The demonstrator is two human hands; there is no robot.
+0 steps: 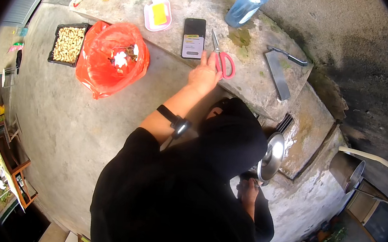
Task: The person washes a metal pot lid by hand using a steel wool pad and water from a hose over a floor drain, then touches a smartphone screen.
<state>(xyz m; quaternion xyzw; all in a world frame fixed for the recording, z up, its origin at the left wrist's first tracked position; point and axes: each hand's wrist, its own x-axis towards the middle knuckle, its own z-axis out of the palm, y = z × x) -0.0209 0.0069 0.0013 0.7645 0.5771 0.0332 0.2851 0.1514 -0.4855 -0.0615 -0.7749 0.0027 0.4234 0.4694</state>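
My left hand (pixel 204 74) reaches over the front edge of a rough stone slab (pixel 188 3). Its fingertips are at the lower right corner of a smartphone (pixel 194 37) with a lit screen. The thumb lies by the pink handles of a pair of scissors (pixel 225 66); whether it grips them is unclear. The blades point away from me. Lower right, my right hand (pixel 251 192) is curled close to my body, below a shiny round metal lid or pan (pixel 271 157). What it holds, if anything, is hidden. A black strap with a small device (pixel 179 126) circles my left forearm.
A red plastic bag (pixel 112 87) lines an open container beside a black tray of peanuts (pixel 68 44). On the slab are a pink-rimmed dish (pixel 158 14), a blue bottle (pixel 246 8), a grey sharpening stone (pixel 278 75) and knives (pixel 287 56). A metal bucket (pixel 346 170) stands right.
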